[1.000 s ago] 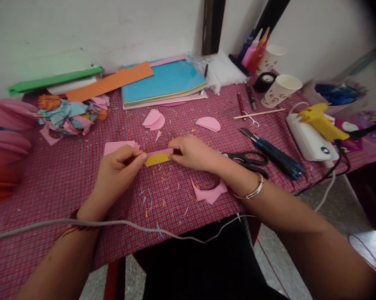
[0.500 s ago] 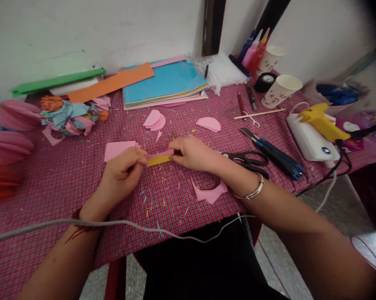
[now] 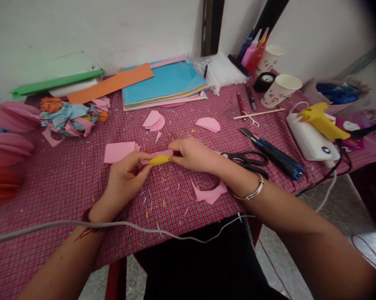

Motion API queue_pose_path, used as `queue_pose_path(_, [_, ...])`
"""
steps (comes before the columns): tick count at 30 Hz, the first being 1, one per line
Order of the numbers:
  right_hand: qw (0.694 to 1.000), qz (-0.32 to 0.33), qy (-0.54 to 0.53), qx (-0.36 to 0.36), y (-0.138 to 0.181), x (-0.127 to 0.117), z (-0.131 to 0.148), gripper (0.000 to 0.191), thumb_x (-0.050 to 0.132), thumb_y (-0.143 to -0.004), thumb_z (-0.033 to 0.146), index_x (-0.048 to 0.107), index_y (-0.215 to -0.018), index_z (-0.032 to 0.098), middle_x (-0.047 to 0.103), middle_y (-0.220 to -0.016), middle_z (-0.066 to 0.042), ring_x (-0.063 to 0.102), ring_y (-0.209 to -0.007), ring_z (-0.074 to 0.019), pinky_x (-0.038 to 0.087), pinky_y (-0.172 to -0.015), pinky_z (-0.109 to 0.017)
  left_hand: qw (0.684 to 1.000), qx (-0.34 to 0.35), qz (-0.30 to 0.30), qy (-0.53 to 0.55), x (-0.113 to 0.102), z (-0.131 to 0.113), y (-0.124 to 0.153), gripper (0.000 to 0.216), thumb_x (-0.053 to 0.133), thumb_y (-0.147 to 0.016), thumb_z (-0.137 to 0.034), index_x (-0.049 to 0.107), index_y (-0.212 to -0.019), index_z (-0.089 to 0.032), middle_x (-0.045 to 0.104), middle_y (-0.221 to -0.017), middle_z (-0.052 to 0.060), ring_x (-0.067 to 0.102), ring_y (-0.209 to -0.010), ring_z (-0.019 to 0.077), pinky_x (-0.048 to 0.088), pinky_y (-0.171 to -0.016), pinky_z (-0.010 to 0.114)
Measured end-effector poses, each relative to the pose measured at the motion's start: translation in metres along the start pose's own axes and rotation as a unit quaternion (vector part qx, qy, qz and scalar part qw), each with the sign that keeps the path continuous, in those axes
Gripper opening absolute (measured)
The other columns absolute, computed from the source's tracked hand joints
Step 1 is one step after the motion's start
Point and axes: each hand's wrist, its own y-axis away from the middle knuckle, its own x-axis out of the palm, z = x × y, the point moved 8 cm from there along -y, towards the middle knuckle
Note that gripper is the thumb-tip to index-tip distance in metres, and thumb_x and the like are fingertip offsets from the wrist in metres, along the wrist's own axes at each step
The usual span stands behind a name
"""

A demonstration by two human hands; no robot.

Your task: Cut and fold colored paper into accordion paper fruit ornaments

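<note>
Between my hands is a yellow paper piece with a curved lower edge [image 3: 160, 160], lying against a folded pink paper [image 3: 163, 153]. My left hand [image 3: 125, 173] pinches the left end of these papers, thumb below and fingers above. At the right end my right hand [image 3: 194, 154] grips them, its fingertips partly hidden. A stack of pink paper rectangles [image 3: 119, 152] lies just behind my left hand. Folded pink half-circles [image 3: 153, 120] and another pink half-circle [image 3: 208, 123] lie farther back. Black-handled scissors [image 3: 248, 158] sit partly under my right forearm.
Right of the scissors are a blue cutter knife [image 3: 273, 154] and a yellow glue gun [image 3: 323, 121] on a white box. Coloured sheets [image 3: 163, 85] and crumpled paper [image 3: 69, 116] lie at the back. A grey cable [image 3: 128, 224] crosses the front. A pink offcut [image 3: 209, 192] lies near the edge.
My left hand has shifted slightly right and its thumb has moved onto the yellow paper's left end. The yellow paper now shows a rounder lower edge. My right hand has barely moved.
</note>
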Motion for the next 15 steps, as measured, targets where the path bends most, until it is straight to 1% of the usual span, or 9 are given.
queue_pose_path(3, [1.0,0.011,-0.011,0.004,0.001,-0.002,0.0,0.013,0.057,-0.081,0.02,0.058,-0.069,0.016,0.056,-0.066,0.0,0.042,-0.06,-0.0117,0.023,-0.057,-0.027,0.999,0.013,-0.01,-0.033,-0.002,-0.001,0.001,0.018,0.062,-0.08,-0.017,0.064,-0.098,-0.022,0.061,-0.071,-0.002,0.051,-0.055,0.0096,0.041,-0.05,0.023])
queue_pose_path(6, [1.0,0.021,-0.016,0.005,0.001,-0.002,0.0,0.015,0.058,-0.081,0.021,0.057,-0.067,0.016,0.055,-0.065,0.0,0.042,-0.059,-0.0111,0.023,-0.057,-0.027,0.996,0.055,-0.008,-0.063,-0.002,-0.007,0.001,0.016,0.06,-0.081,-0.018,0.064,-0.097,-0.022,0.064,-0.078,0.001,0.055,-0.061,0.0128,0.044,-0.054,0.027])
queue_pose_path(8, [1.0,0.025,-0.015,0.005,0.002,-0.002,0.0,0.016,0.058,-0.081,0.023,0.057,-0.066,0.017,0.056,-0.065,0.001,0.043,-0.059,-0.011,0.023,-0.057,-0.026,0.995,0.076,0.003,-0.07,-0.001,-0.011,0.001,0.014,0.058,-0.082,-0.017,0.064,-0.094,-0.023,0.065,-0.078,0.002,0.056,-0.063,0.0138,0.044,-0.055,0.028])
queue_pose_path(11, [1.0,0.024,-0.01,0.002,0.002,-0.001,0.0,0.017,0.057,-0.082,0.023,0.057,-0.066,0.017,0.056,-0.065,0.001,0.043,-0.06,-0.0111,0.024,-0.058,-0.026,0.996,0.07,0.017,-0.055,0.001,-0.013,-0.001,0.011,0.056,-0.082,-0.017,0.063,-0.089,-0.023,0.063,-0.077,0.001,0.055,-0.061,0.0134,0.043,-0.054,0.028])
queue_pose_path(15, [1.0,0.009,-0.005,-0.011,0.002,-0.001,0.002,0.016,0.056,-0.082,0.021,0.057,-0.067,0.016,0.056,-0.065,0.0,0.043,-0.06,-0.0113,0.024,-0.058,-0.026,0.999,0.037,0.026,-0.021,0.001,-0.011,-0.004,0.004,0.06,-0.079,-0.018,0.061,-0.077,-0.02,0.059,-0.071,0.0,0.052,-0.058,0.0118,0.04,-0.05,0.026])
